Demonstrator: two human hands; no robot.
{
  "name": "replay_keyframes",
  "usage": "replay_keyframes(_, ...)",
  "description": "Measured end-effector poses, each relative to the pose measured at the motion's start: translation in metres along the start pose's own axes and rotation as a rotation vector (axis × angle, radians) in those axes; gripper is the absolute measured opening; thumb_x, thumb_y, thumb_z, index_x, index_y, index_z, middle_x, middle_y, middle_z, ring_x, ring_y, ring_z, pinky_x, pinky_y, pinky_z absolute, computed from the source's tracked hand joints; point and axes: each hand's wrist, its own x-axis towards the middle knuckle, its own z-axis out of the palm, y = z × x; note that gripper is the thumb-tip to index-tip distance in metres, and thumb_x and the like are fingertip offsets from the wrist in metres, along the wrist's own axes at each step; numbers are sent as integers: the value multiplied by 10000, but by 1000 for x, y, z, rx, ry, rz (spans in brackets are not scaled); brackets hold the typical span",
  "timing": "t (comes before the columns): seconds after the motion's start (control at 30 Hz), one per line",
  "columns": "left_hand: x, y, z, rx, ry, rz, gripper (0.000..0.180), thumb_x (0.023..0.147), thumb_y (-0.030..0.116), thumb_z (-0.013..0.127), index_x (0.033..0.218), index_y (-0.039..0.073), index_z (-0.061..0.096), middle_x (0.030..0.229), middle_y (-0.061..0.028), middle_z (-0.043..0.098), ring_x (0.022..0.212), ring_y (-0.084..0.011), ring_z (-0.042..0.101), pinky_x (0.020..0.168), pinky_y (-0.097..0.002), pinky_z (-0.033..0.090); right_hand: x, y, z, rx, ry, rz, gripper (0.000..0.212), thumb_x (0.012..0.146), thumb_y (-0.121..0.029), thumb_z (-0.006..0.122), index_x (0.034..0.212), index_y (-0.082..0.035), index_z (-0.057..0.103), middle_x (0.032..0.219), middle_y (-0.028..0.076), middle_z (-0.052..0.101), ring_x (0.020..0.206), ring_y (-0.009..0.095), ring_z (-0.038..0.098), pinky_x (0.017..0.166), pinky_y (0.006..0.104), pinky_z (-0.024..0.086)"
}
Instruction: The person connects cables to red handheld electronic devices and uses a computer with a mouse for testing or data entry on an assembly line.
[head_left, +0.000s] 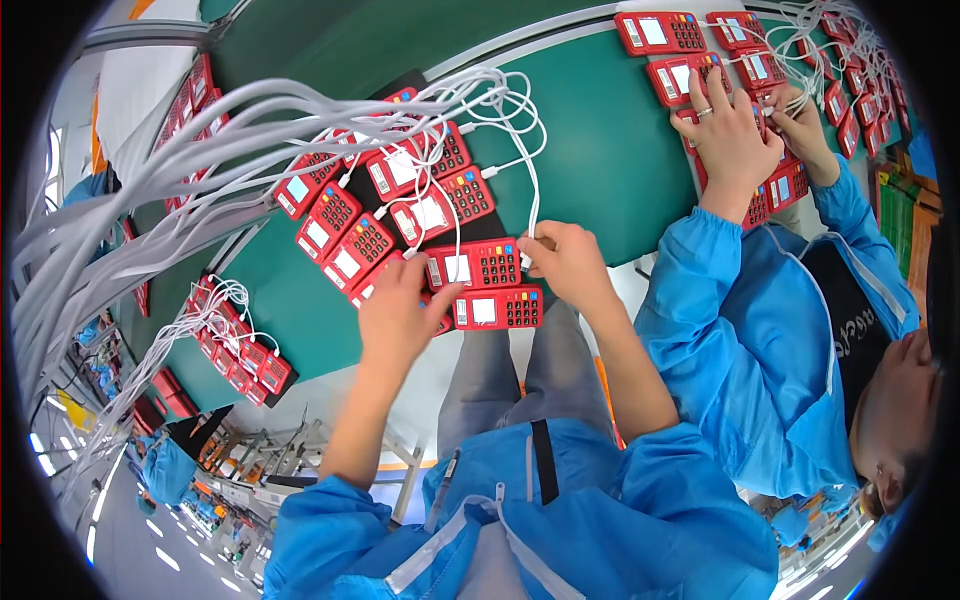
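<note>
Red handheld payment terminals with dark keypads and white screens lie in rows before me, white cables running to several. My left hand [396,308] grips the left end of one payment terminal [503,262], thumb along its lower edge and a finger by its corner. At that terminal's right end, my right hand [570,262] pinches the plug of a white charging cable [531,205]. Whether the plug sits in the port cannot be made out. Just below, nearest my body, lies another payment terminal [524,308] with no cable visible in it.
A thick bundle of white cables [230,120] arches in from the left over the green table [590,130]. More terminals [262,368] are clustered at left. On my right, a co-worker in a blue jacket [700,320] handles other red terminals [660,33].
</note>
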Motion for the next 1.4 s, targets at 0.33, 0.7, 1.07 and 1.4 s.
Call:
replay_keyframes(0.33,3,33,26,-137,116,-61,616,665,238,854,1180,28,589,1097,-136,539,989,-301,549,809,-406,483,21,-2,11,655,6,-6,240,930,-147,652,1042,65,640,892,91,688,807,147,676,739,293,593)
replay_keyframes(0.7,11,26,38,19,228,69,625,596,137,849,1153,17,592,1149,-134,561,1046,-332,532,894,-430,451,27,6,3,538,-85,-51,159,915,-97,659,972,49,631,930,100,702,853,144,675,723,288,585)
replay_keyframes(1.07,17,8,34,-204,139,187,666,596,125,848,1183,-30,574,1144,-146,546,1029,-325,542,875,-395,475,22,5,10,698,-86,-127,169,913,-139,676,940,17,614,915,90,713,783,117,655,669,252,528)
replay_keyframes(1.4,22,-4,41,-284,173,280,678,598,138,850,1193,-40,577,1123,-146,546,1000,-318,540,848,-397,469,20,-2,19,790,-121,-151,103,889,-39,677,954,17,619,991,94,704,877,116,662,801,267,538)
